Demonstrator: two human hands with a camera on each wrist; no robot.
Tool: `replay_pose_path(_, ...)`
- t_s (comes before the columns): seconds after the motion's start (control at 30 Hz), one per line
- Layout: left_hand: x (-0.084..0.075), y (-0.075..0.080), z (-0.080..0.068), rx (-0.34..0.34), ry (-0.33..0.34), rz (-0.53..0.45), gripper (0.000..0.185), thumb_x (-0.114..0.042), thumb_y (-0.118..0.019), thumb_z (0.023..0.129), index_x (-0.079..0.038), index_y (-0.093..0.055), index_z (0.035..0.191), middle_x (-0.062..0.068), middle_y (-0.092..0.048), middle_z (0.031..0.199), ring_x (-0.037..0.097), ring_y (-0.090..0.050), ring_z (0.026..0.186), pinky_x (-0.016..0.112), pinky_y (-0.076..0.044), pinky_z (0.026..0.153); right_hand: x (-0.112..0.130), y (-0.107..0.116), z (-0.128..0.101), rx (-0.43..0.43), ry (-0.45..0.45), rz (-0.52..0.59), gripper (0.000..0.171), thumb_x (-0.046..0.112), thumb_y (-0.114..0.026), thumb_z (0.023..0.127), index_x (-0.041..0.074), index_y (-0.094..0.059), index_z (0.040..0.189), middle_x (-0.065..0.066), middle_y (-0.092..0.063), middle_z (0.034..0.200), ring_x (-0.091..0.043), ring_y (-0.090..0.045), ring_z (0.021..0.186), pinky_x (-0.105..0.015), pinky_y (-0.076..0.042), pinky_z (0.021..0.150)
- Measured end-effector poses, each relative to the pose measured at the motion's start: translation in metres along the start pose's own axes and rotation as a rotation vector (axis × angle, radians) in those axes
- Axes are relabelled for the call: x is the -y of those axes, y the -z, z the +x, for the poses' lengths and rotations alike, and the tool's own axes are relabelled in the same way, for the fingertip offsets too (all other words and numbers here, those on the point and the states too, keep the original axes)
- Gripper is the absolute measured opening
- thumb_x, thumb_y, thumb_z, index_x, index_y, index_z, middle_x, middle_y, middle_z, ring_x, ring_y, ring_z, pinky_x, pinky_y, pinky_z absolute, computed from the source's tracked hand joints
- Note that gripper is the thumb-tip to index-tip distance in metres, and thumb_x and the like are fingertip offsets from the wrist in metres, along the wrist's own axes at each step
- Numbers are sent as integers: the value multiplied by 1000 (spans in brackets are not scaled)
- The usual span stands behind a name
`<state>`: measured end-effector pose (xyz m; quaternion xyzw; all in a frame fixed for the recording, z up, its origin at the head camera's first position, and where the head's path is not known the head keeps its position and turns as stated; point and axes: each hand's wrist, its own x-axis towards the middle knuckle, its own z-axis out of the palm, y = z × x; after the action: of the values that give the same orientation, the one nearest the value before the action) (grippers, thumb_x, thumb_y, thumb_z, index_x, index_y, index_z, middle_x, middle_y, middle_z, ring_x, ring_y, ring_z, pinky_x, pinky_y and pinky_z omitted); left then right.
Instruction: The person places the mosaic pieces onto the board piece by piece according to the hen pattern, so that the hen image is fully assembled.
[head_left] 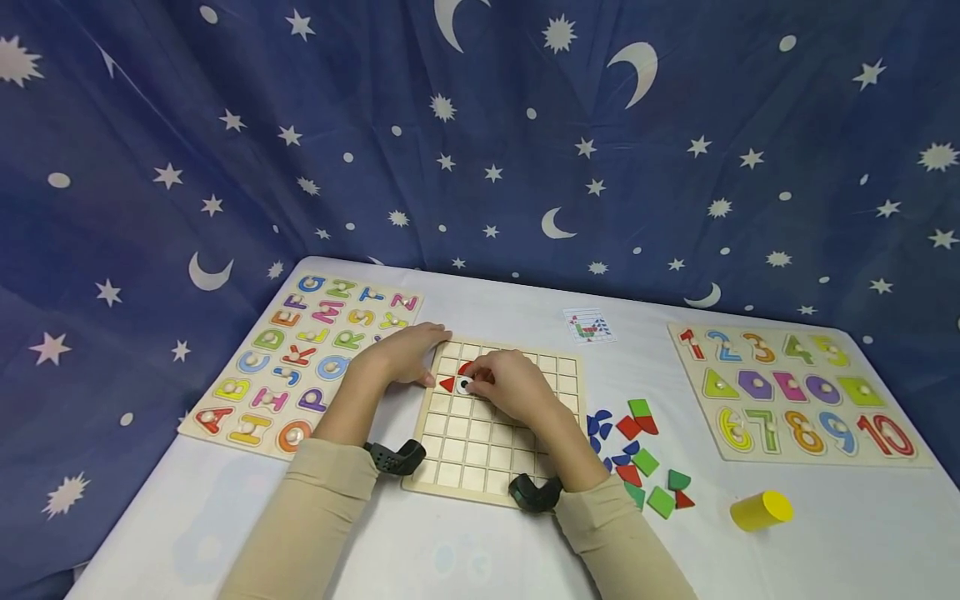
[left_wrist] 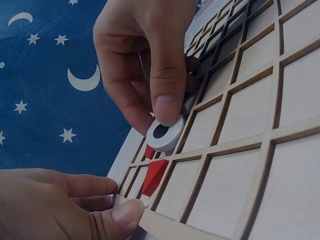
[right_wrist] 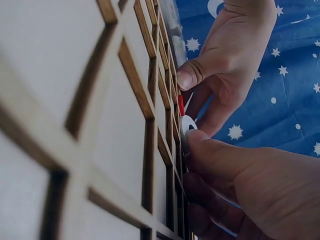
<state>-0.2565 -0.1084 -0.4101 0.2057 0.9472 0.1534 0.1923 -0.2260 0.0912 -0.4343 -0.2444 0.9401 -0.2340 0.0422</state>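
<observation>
Two fingertips of the right hand point(head_left: 510, 387) pinched a white eye disc point(left_wrist: 165, 134), tilted over the grid board point(head_left: 555, 392) beside a red triangle point(left_wrist: 154, 176). The left hand point(head_left: 401, 354) lay flat, steadying the board's edge. Tilted so, the disc could catch a divider and jam.

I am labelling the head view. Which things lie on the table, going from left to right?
Alphabet puzzle board → grid board → loose coloured tiles → yellow cylinder → number puzzle board.
</observation>
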Motion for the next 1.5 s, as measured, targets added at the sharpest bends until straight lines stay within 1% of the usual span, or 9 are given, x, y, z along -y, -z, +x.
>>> replay_pose_path(0.17,0,0,-1,-6,-11,9,79,-18,-77,78,-7,-37,146,14,-29,155,31,-24,144,45,-21,119,2,-1,1,16,7,-29,19,26,-70,86,19,-73,103,10,-62,75,-5,-54,69,-23,-47,66)
replay_pose_path(0.33,0,0,-1,-1,-6,6,80,-18,-76,78,-8,-36,146,13,-28,155,31,-24,145,45,-21,119,3,-1,0,24,16,-61,23,28,-72,84,21,-73,106,12,-61,74,-4,-53,68,-22,-45,64)
replay_pose_path(0.43,1,-1,0,3,-1,1,80,-19,-76,78,-8,-36,147,13,-28,156,31,-23,145,45,-21,119,4,-1,0,20,21,-77,24,28,-72,84,21,-73,107,12,-61,75,-3,-53,68,-21,-45,64)
replay_pose_path(0.6,1,-2,2,6,-1,-1,81,-19,-76,78,-8,-35,147,13,-27,156,30,-23,145,45,-21,119,4,-1,-1,19,64,-104,24,27,-71,85,21,-73,108,10,-63,79,-3,-54,70,-22,-47,65)
replay_pose_path(0.73,1,-1,2,9,-5,1,81,-19,-76,78,-7,-35,147,14,-27,156,31,-23,145,46,-21,119,3,-1,-1,21,80,-120,24,27,-71,86,20,-72,109,9,-64,80,-4,-55,71,-22,-48,66)
replay_pose_path(0.9,0,1,0,10,-6,16,81,-19,-76,79,-7,-35,147,14,-27,156,31,-23,145,45,-21,119,3,0,-1,21,82,-119,26,27,-70,86,20,-72,111,9,-64,81,-4,-54,71,-21,-47,66)
replay_pose_path(1.1,0,2,1,16,8,10,80,-18,-75,80,-7,-34,147,14,-26,156,31,-22,145,45,-20,120,3,0,0,23,86,-117,27,27,-70,86,20,-71,112,10,-64,81,-3,-55,72,-21,-47,68)
replay_pose_path(1.23,0,2,1,11,-2,19,80,-18,-75,79,-7,-34,147,14,-26,156,31,-22,145,45,-20,120,2,0,1,27,81,-112,27,27,-70,86,21,-71,112,10,-64,82,-3,-55,73,-22,-48,69)
replay_pose_path(1.5,-1,2,1,8,-2,8,80,-17,-76,79,-7,-35,147,14,-27,156,31,-23,145,45,-21,119,2,0,0,25,73,-88,27,26,-71,85,20,-71,112,10,-64,79,-2,-55,70,-21,-47,67)
